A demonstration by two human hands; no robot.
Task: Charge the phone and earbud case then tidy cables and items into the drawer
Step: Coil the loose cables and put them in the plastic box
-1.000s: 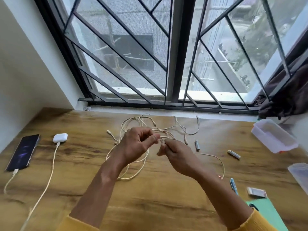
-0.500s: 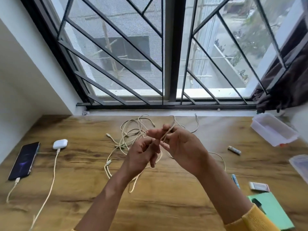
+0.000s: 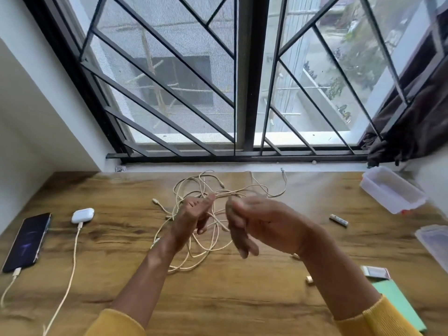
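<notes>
The phone (image 3: 28, 241) lies at the left edge of the tabletop (image 3: 242, 299) with a cable plugged into its near end; the earbud case (image 3: 83, 215) sits just beside it, its own cable (image 3: 70, 270) running toward the near edge; so the charging half of the task looks done, though whether current flows cannot be told. What is left is the tidying; a tangle of cream cables (image 3: 206, 238) sprawls in the middle of the tabletop, uncoiled. Both hands hover over it; the left hand (image 3: 194, 217) has its fingers loosely curled with a strand passing between them, seemingly pinched, though blur makes this uncertain; the right hand (image 3: 254, 224) is smeared by motion, fingers hanging downward, and whether it holds a strand cannot be told. Small items are scattered on the right; a battery (image 3: 339, 219), a clear plastic container (image 3: 391, 190), a second clear container (image 3: 434, 246) at the edge, a green notebook (image 3: 397, 304). No drawer is in view. The window sill lies close behind the tangle; open wood lies toward the near edge, which seems the freest room for coiling.
</notes>
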